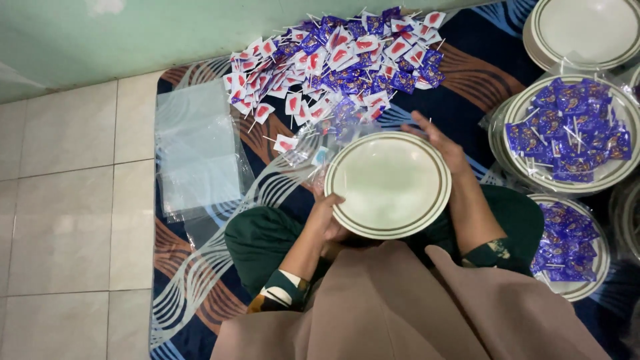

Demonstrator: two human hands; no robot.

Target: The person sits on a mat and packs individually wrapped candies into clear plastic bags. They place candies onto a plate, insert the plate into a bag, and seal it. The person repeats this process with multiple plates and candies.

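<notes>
Round plate [388,183], face up, no long axis; left hand [327,217] & right hand [440,141] grip opp. rims, plate between.

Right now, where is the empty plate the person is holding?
In the head view, the empty plate sits centre, held between the left hand and right hand, just below the lollipop pile.

Left hand's fingers [331,215] hidden under the plate [389,184], top-right plate stack [581,33] cut off (frame edge), candy wrappers' print unreadable
</notes>
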